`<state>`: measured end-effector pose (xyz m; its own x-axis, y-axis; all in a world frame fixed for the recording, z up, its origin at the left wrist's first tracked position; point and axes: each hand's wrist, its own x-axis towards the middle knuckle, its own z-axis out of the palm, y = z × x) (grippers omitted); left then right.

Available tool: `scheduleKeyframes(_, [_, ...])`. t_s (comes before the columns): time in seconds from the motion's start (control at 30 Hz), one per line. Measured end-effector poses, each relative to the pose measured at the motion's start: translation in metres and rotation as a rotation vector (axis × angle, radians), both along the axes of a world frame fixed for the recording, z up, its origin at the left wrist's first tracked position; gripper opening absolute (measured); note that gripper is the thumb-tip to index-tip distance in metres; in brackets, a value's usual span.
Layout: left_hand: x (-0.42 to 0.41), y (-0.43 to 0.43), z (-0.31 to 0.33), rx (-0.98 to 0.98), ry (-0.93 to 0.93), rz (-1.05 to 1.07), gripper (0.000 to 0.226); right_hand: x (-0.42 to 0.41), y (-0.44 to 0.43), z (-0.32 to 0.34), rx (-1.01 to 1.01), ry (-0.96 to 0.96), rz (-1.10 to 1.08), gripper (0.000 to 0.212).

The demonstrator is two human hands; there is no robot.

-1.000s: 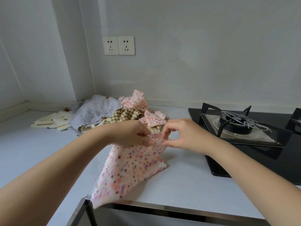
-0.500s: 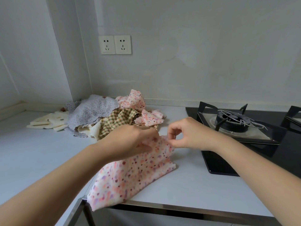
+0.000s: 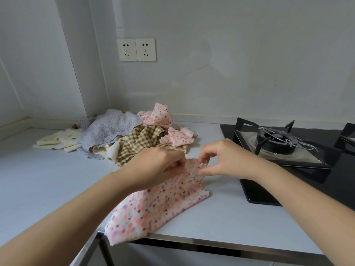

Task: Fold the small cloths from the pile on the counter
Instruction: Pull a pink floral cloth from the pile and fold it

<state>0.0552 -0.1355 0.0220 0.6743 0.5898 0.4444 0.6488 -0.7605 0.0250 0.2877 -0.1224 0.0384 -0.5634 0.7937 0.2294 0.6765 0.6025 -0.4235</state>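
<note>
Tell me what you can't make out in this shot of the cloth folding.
Head view: the left hand hides its own grip on the pink spotted cloth.
Head view: whether the right hand pinches that cloth's edge or only touches it is too small to tell.
Head view: the pile overlaps itself, so lower cloths cannot be counted.
Head view: the far-right pan support is cut off by the right edge.

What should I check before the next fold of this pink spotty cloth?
1. Grip of left hand on pink spotty cloth, top edge: ok.
2. Pinch of right hand on that edge: cannot tell.
3. Cloth fully on counter: not ok, a corner hangs over the front edge.
4. Cloth clear of stove: ok.
5. No flame at burner: ok.
</note>
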Motion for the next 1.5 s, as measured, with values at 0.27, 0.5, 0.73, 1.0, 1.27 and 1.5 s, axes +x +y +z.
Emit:
scheduleKeyframes(0.27, [-0.011,0.0,0.007,-0.091,0.079,0.071,0.036,0.006,-0.003,0.009,0.026,0.001,-0.047,0.012])
scheduleKeyframes(0.5, [-0.052,-0.006,0.025,-0.205,0.062,0.187,0.018,0.024,-0.005,0.027,0.047,0.016,-0.148,0.015])
scheduleKeyframes(0.73, [-0.08,-0.018,0.04,-0.269,0.051,0.29,0.008,0.034,-0.011,0.038,-0.023,0.1,-0.191,0.016])
scheduleKeyframes(1.0, [-0.091,-0.027,0.041,-0.587,-0.409,0.174,0.014,0.047,-0.016,0.037,-0.329,0.368,-0.117,0.015])
scheduleKeyframes(1.27, [-0.091,-0.02,0.033,-1.01,-0.526,0.267,0.033,0.048,-0.007,0.025,-0.794,0.639,-0.11,0.007])
scheduleKeyframes(1.5, [-0.058,0.025,-0.007,-0.453,-0.042,0.697,0.021,0.019,0.035,-0.01,-0.363,0.139,-0.539,0.029])
